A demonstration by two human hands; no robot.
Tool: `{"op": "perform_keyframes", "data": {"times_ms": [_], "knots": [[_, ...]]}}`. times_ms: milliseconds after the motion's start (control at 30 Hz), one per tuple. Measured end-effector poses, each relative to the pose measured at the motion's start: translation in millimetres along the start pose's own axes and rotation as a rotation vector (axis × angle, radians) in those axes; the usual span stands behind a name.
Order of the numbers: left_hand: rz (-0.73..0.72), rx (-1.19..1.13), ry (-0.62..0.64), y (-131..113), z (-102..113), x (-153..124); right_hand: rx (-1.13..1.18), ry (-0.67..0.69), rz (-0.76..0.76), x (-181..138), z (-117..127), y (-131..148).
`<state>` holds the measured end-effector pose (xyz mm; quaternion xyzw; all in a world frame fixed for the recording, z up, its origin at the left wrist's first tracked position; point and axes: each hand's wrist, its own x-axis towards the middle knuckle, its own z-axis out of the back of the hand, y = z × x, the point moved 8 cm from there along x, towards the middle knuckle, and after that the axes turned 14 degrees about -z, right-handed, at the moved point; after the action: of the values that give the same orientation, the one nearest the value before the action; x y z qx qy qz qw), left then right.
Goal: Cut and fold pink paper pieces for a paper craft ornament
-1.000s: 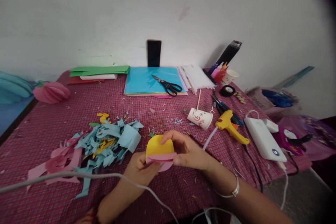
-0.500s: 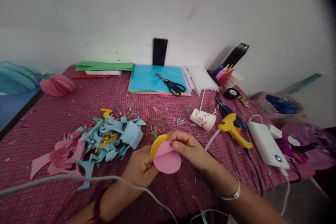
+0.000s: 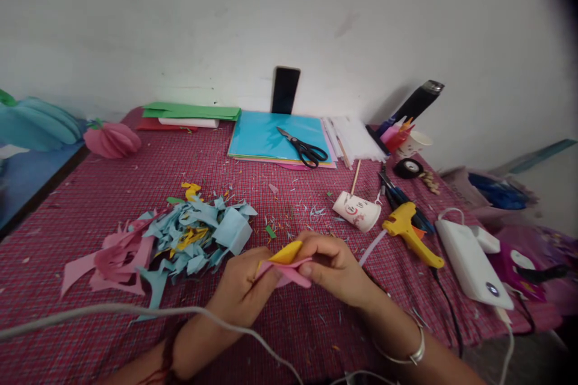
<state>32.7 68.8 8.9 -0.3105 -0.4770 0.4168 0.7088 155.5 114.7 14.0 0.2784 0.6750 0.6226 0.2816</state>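
Note:
Both my hands meet low over the red checked tablecloth, pinching two paper circles together. The yellow paper circle lies on top, seen almost edge-on, and the pink paper circle is pressed under it. My left hand grips their left side with closed fingers. My right hand, with a metal bangle on the wrist, pinches their right side. A heap of light blue, yellow and pink paper scraps lies just left of my hands.
A yellow glue gun, a tipped paper cup, a white power bank and pens lie to the right. Black scissors rest on blue paper sheets at the back. A phone leans on the wall. White cables cross the foreground.
The pink circle, flapped open and facing me half a second ago, is now folded flat against the yellow one. The pair has tilted nearly edge-on. My view has shifted slightly left.

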Motion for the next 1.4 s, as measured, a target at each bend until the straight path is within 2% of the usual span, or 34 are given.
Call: {"op": "perform_keyframes", "data": {"times_ms": [67,233,333,467,533,667,767,833,900,1033,1167,1300,1400], "knots": [[0.093,-0.051,0.011,2,-2,-2,0.012,-0.006,-0.023,1,0,-2],[0.170,-0.174,0.003,7,-4,-4,-0.006,-0.008,-0.093,3,0,-9],[0.274,-0.268,0.013,14,-7,-5,-0.015,-0.009,-0.116,2,1,-10],[0.462,-0.418,0.114,21,-18,-11,0.105,0.051,-0.153,1,-5,-16],[0.507,-0.416,0.101,26,-17,-15,0.099,0.093,-0.213,1,-11,-23],[0.477,-0.313,-0.031,32,-3,-14,0.055,0.030,-0.309,4,-8,-32],[0.410,-0.339,-0.056,29,-4,-7,0.025,-0.064,-0.312,6,1,-31],[0.371,-0.332,-0.101,27,-2,-3,0.016,-0.087,-0.307,7,4,-29],[0.370,-0.321,-0.090,27,-4,-4,0.013,-0.089,-0.309,8,4,-27],[0.433,-0.318,0.065,32,-16,-10,0.035,-0.088,-0.326,8,3,-26],[0.469,-0.356,0.122,35,-21,-12,0.038,-0.055,-0.346,7,0,-27],[0.627,-0.548,0.039,46,-28,-25,0.126,-0.017,-0.346,6,-4,-30],[0.691,-0.665,-0.041,51,-32,-32,0.189,-0.023,-0.336,6,-4,-32]]}}
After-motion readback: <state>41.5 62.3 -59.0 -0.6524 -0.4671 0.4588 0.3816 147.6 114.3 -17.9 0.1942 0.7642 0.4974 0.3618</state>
